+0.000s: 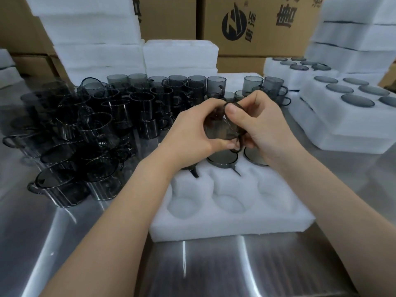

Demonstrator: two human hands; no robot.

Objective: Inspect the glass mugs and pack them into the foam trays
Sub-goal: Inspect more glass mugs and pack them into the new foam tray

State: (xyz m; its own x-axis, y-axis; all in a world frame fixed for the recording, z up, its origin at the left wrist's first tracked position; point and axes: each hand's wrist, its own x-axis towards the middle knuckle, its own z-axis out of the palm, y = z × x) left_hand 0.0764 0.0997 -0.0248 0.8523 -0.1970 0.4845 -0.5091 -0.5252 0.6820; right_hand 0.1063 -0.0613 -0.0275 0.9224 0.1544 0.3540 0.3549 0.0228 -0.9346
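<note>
Both hands are up over the middle of the steel worktop point(64, 232), sharing one smoky glass mug point(218, 127) that hangs tipped on its side just above the far row of the foam tray point(225, 224). The left hand point(190, 129) takes it from one side, fingers point(203, 105) curled over the top and the thumb tucked underneath. The right hand point(265, 129) has the other side, with its thumb point(232, 109) pressed down on the rim and the remaining fingers wrapped round by the handle, so both hands are closed on the same mug. The tray lies flat straight in front of the person. The three round pockets of its near row show bare white foam, while in the far row two packed mugs point(222, 158) sit upside down with their bases up. A dark handle point(194, 173) pokes out from under the left wrist. Off to the left stands a crowd of loose mugs point(96, 125) — some upright, some lying over. On the right are filled trays point(342, 125), one on another, with grey bases showing in their pockets. Behind it all rise stacks of foam point(96, 39) and printed cardboard boxes point(252, 24).
</note>
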